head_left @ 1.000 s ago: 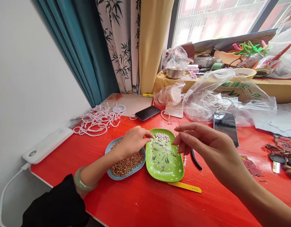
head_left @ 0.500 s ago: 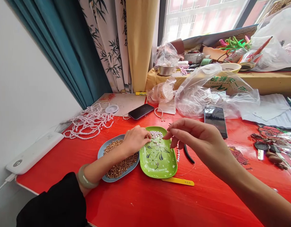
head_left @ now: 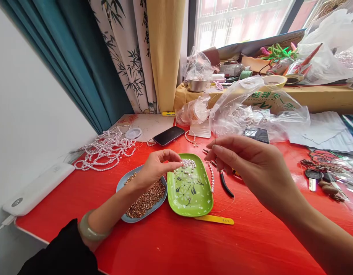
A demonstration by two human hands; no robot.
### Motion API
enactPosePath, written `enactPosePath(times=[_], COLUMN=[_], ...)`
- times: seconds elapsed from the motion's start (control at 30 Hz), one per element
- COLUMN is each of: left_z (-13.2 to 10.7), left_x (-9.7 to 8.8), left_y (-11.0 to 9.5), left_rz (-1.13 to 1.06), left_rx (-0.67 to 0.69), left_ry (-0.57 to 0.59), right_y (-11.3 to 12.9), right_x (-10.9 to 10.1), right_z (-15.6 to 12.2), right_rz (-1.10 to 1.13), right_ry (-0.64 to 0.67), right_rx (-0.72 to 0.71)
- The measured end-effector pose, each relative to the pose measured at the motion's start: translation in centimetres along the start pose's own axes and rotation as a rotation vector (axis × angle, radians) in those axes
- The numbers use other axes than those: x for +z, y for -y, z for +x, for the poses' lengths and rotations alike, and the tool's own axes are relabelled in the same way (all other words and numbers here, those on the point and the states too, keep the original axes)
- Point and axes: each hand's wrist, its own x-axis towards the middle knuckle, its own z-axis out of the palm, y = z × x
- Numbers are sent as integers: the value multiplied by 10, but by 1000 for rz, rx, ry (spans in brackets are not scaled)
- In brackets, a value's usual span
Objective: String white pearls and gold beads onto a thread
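Note:
My left hand (head_left: 160, 166) reaches over the inner edges of two dishes, thumb and forefinger pinched together. What lies between those fingertips is too small to make out. Just beyond them, loose white pearl beads (head_left: 188, 164) are heaped at the far end of a green tray (head_left: 190, 206). My right hand (head_left: 239, 156) is raised right of the tray, its thumb and forefinger closed on a thin thread (head_left: 215, 134). Below that hand, a short row of strung pearl beads (head_left: 212, 178) runs along the tray's right side. Gold beads (head_left: 146, 200) fill the blue-grey dish (head_left: 120, 185) beneath my left forearm.
Black-handled pliers (head_left: 226, 185) lie beneath my right hand. Yellow tweezers (head_left: 216, 219) rest against the tray's near edge. Pearl strands (head_left: 107, 149), a phone (head_left: 168, 135) and a plastic bag (head_left: 259, 118) are farther back. A white power strip (head_left: 38, 187) sits at left, keys (head_left: 312, 179) at right.
My left hand has lifted and drawn slightly left from the pearl beads, fingers now stretched into a pinch. My right hand still pinches the thread, slightly higher. The view has shifted a little.

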Motion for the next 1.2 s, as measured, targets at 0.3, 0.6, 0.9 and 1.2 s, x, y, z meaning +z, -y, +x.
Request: enactPosePath(times=[0.3,0.6,0.9,1.2], left_z=[-21,-25,-24,-28], left_x=[2,3,-1,-7], left_y=[-22,-22,-22,-25], left_rz=[-874,-929,-811,-511], left_rx=[-93,-77,-9,145], left_ry=[73,103,89,105], right_y=[5,3,2,-1], right_x=[20,25,25,28], right_z=[-15,-19,-19,-16], right_rz=[-212,-293,-281,-286], right_ry=[226,284,298,338], right_rx=[-14,-10,17,10])
